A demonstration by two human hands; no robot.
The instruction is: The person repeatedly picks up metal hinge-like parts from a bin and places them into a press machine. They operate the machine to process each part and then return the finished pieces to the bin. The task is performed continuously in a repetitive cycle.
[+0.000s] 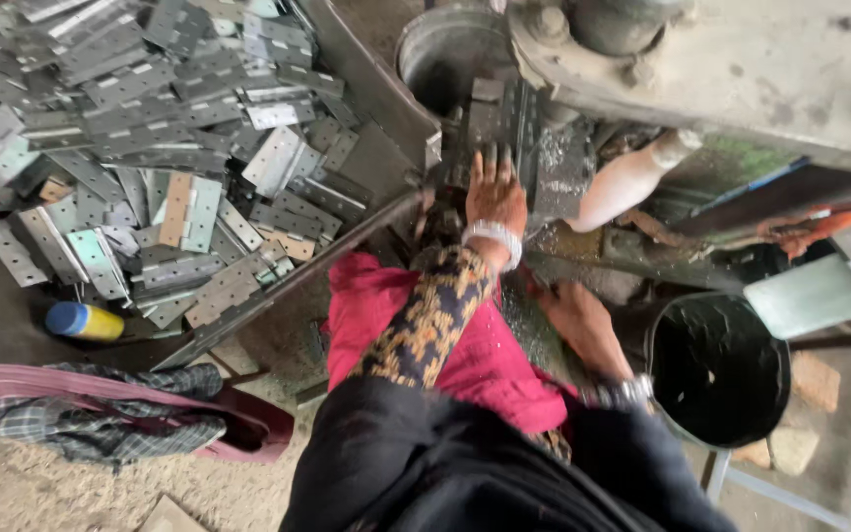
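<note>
My left hand (492, 192) reaches forward, palm down, fingers spread on a grey metal hinge plate (504, 118) lying on the bed of a heavy machine (741, 59). It wears a white bangle and a patterned sleeve. Lower down, my right hand (575, 317) rests beside my red-clothed knee (386, 296) over a patch of metal shavings (519, 315). Its fingertips are hidden, so I cannot see if it holds anything. A big heap of grey hinge plates (150, 148) lies in a metal tray (366, 84) at the left.
A black bucket (719, 366) stands at the right by my right wrist. A round metal tub (445, 49) sits behind the machine bed. A yellow and blue bottle (84, 321) and a checked cloth on a bag (100, 414) lie on the sandy floor at the left.
</note>
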